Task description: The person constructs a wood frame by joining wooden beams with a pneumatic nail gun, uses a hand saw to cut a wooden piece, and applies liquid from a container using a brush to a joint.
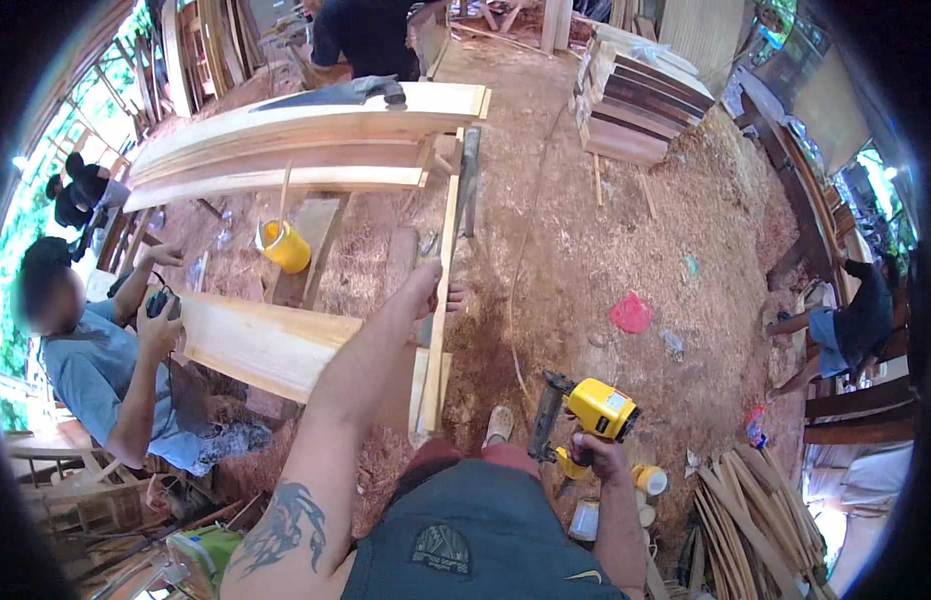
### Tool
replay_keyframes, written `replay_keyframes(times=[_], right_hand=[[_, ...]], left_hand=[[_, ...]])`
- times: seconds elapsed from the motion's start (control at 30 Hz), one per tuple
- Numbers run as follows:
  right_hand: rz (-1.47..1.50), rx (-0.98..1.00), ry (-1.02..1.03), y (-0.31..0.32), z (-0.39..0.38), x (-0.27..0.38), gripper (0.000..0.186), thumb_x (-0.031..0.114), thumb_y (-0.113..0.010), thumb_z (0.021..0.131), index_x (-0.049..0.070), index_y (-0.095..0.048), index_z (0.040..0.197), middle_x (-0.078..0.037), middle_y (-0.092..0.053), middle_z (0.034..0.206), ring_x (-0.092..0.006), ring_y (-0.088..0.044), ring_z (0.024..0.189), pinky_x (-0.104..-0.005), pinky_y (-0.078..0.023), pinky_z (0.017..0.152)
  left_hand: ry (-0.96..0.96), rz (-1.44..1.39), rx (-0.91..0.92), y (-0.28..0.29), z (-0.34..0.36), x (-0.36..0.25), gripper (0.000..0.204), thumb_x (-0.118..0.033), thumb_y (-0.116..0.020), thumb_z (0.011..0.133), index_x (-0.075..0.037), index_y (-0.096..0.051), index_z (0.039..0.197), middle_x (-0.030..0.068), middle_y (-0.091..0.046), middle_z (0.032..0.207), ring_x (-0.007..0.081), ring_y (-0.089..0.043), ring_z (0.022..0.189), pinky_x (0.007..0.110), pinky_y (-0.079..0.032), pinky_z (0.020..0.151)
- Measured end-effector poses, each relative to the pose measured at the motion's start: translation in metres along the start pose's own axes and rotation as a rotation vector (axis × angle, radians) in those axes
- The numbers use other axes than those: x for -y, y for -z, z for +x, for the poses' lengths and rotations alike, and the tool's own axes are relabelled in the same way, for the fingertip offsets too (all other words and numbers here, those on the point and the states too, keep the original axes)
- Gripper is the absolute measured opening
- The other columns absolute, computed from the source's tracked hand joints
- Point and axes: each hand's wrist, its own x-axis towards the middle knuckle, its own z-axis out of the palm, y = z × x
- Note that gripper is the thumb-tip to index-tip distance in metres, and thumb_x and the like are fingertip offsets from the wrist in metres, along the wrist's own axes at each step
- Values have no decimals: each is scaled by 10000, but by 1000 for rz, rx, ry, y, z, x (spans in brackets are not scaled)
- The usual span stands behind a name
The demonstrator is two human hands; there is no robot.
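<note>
My left hand (425, 287) is wrapped round a long, narrow wooden strip (448, 225), its fingertips showing past the strip's right side. The strip runs away from me along the ends of the pale boards. Beneath its near end lies a wide board (270, 345), which stretches off to the left. In my right hand (603, 455), low and to the right of my body, is a yellow and black nail gun (597, 408), gripped by the handle. Its dark nose and magazine point left, apart from the wood.
Long boards (275, 135) lie farther off, with a handsaw (335, 95) on top. A yellow container (288, 250) holds a stick. One person (115, 350) sits at left with a dark object; others work around. Stacked planks (635, 100) and scrap strips (755, 520) stand right.
</note>
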Motion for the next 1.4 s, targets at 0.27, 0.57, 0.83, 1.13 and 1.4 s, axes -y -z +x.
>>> replay_keyframes(times=[0.27, 0.57, 0.83, 1.13, 1.4], right_hand=[[51, 25, -114, 21, 32, 37, 291, 116, -736, 743, 33, -601, 987, -51, -602, 676, -175, -594, 573, -326, -504, 559], [-45, 18, -73, 11, 25, 56, 541, 134, -708, 732, -20, -586, 1235, -27, -521, 657, -153, -504, 523, -326, -495, 567], [-94, 62, -102, -2, 24, 54, 546, 130, -691, 757, -25, -544, 1260, -36, -521, 660, -149, -501, 524, -316, -469, 553], [-122, 59, -91, -19, 16, 44, 569, 140, -678, 764, -51, -518, 1276, -29, -515, 669, -151, -511, 539, -316, -468, 576], [-103, 29, -114, -30, 12, 38, 582, 130, -680, 751, -53, -510, 1276, -30, -532, 701, -149, -525, 559, -296, -442, 563]], left_hand=[[-128, 151, -138, -13, 6, -1, 361, -468, -433, 1020, -136, -514, 904, -68, -415, 603, 85, -368, 462, 269, -350, 442], [-56, 13, 1, -62, -28, -23, 270, -359, -451, 1031, -128, -479, 894, -68, -411, 605, 67, -371, 470, 265, -358, 449], [-168, 117, 176, -63, -32, 1, 268, -348, -458, 1032, -113, -484, 905, -61, -440, 618, 70, -397, 460, 259, -356, 417], [-244, 53, 208, -73, -29, -9, 297, -357, -438, 1053, -103, -489, 909, -48, -443, 621, 75, -410, 459, 255, -381, 401], [-334, 115, 192, -75, -23, -9, 306, -352, -413, 1050, -75, -490, 943, -4, -459, 630, 120, -438, 449, 302, -387, 407]])
